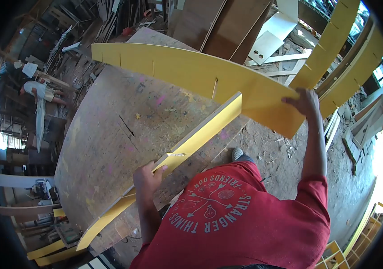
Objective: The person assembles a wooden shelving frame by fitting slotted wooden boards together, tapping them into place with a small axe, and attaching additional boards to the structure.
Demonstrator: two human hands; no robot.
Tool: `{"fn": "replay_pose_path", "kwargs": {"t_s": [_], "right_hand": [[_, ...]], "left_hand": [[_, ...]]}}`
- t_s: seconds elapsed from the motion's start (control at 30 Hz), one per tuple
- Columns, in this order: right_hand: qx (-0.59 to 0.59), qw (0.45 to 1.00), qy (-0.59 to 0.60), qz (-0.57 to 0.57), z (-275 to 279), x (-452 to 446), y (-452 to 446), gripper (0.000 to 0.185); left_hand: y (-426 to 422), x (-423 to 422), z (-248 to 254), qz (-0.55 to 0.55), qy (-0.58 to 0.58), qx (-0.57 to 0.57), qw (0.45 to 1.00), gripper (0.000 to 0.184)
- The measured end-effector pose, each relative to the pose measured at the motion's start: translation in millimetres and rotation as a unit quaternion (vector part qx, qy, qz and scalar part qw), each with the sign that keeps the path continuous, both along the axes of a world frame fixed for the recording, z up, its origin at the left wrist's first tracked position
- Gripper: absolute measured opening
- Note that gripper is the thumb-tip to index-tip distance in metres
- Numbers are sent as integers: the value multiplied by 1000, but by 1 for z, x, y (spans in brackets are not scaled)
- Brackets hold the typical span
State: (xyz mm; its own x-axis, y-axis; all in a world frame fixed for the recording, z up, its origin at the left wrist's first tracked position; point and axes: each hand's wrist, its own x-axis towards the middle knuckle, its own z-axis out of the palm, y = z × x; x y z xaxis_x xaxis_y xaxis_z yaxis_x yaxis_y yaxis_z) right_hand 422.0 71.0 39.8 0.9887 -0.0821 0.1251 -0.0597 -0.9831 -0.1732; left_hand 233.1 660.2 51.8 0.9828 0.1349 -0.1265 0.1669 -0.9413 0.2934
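My left hand (148, 180) is closed round a long, narrow yellow board (207, 129), with the thumb on its near face. This board stands on edge across the worktable (124, 121), and a pale chipped notch shows near my fingers. My right hand (305, 104) grips the right end of a wider yellow board (173, 71) with a curved edge and several thin slots. That wider board reaches over the far side of the table, its right end past the table edge. The narrow board's upper end is close to its face; whether they touch I cannot tell.
More slotted yellow boards (330, 42) lean at the upper right. Brown panels (232, 29) stand behind the table. Scraps litter the floor (272, 152). Another person (41, 91) is far off at the left. Yellow lattice frames (366, 235) sit at the lower right.
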Motion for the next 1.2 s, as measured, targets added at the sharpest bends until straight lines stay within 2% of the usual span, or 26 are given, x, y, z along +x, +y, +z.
{"fn": "replay_pose_path", "kwargs": {"t_s": [0.07,0.2,0.3,0.33,0.43,0.5,0.6,0.7,0.73,0.8,0.93,1.2], "right_hand": [[-38,999,-37,11,53,13,9,69],[-101,993,-60,7,148,24,31,68],[-134,980,-142,42,209,9,69,60],[-132,979,-148,44,225,3,81,57],[-133,967,-200,86,259,-20,112,51],[-119,954,-232,148,264,-32,115,47],[-96,976,-151,122,266,-69,135,50],[-44,988,-103,103,242,-99,143,51],[-22,993,-76,86,233,-107,145,51],[-28,994,-77,79,210,-120,144,51],[-26,992,-110,49,181,-139,148,50],[-75,986,-129,74,177,-171,181,45]], "left_hand": [[1,2,-4,0,-8,14,1000,44],[-4,15,-44,14,-22,20,999,46],[-15,47,-66,26,-66,38,997,48],[-21,59,-68,25,-84,51,995,48],[-45,101,-50,35,-43,55,997,49],[-58,122,-50,40,-55,49,996,49],[-66,140,-70,26,-70,35,997,51],[-68,143,-61,47,-28,30,998,50],[-67,144,-65,42,-50,37,997,49],[-62,143,-74,35,-93,51,994,46],[-61,146,-67,23,-64,30,997,45],[-60,145,-67,14,-75,24,997,45]]}}
